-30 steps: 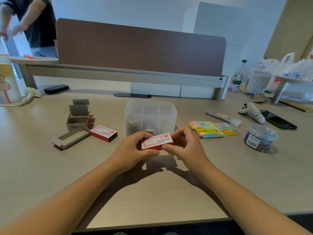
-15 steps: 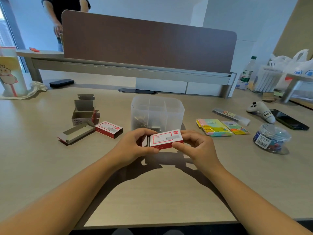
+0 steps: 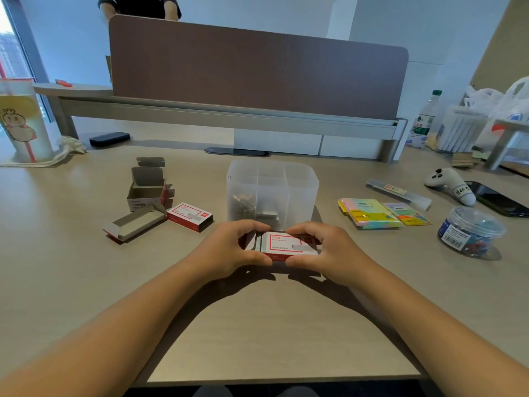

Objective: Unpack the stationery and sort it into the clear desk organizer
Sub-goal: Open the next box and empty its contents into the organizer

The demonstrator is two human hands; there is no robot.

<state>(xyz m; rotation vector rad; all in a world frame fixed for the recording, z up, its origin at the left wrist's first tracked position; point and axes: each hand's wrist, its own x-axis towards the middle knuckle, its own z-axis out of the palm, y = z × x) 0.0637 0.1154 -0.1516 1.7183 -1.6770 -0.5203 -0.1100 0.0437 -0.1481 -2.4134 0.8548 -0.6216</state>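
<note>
Both forearms reach in from the near edge of the table and converge toward its middle. The left hand and the right hand face each other, knuckles up. On each, the fingers curl over the far side and the thumb presses the near side, pinching what is held between them.

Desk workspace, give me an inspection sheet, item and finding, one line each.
Surface: tan desk, brown divider behind.
Job's things: red-and-white staple box partly slid open; clear organizer holds metal bits; sealed staple box; opened cartons; sticky notes; clip jar.
Clutter: phone, controller, cup, bottle, bags.
Grippers: left hand and right hand both grip the box.
Cables: nothing seen.
Surroundings: person beyond divider.
</note>
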